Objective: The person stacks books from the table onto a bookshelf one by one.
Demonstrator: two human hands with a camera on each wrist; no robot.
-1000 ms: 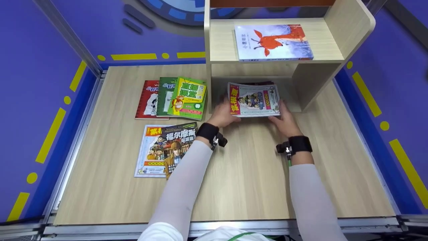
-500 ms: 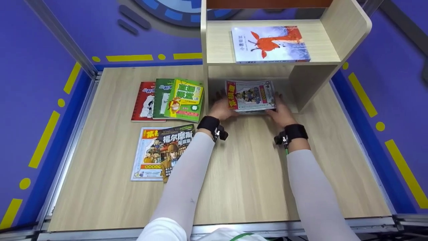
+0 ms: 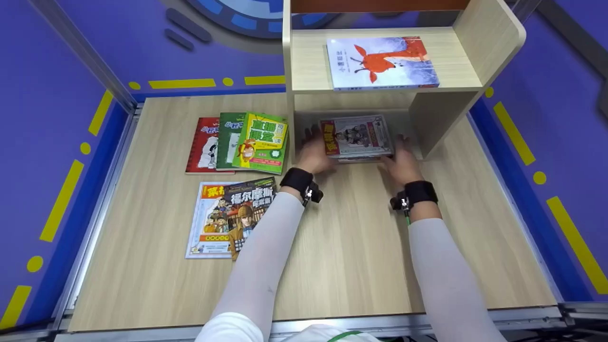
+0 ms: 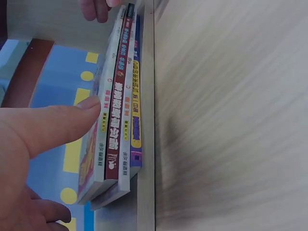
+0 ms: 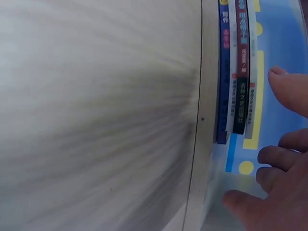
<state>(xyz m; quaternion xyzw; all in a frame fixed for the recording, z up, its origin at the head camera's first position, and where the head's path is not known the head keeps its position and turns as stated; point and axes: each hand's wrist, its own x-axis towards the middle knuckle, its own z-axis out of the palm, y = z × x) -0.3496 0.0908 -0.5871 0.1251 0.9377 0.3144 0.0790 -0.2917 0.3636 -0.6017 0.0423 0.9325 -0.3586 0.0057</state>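
A stack of several books [image 3: 357,135] lies flat in the lower compartment of the wooden bookshelf [image 3: 444,114], spines toward me. Its top book has a red strip and a comic cover. My left hand [image 3: 316,154] is at the stack's left end, fingers extended; in the left wrist view its thumb [image 4: 72,115] lies over or just in front of the spines, and contact is unclear. At the right end, my right hand [image 3: 403,164] has its fingers spread; the right wrist view shows a gap between that hand [image 5: 284,178] and the books.
On the upper shelf lies a book with an orange giraffe-like animal [image 3: 384,61]. Left of the bookshelf are a red book [image 3: 206,147], a green book [image 3: 230,142] and a yellow-green book [image 3: 261,142]. Nearer me, a dark detective book [image 3: 249,204] overlaps a comic book [image 3: 211,223].
The stack has gone lower and farther into the lower compartment. Both hands gripped its ends earlier; now the right hand has come away and the left hand's fingers have loosened.
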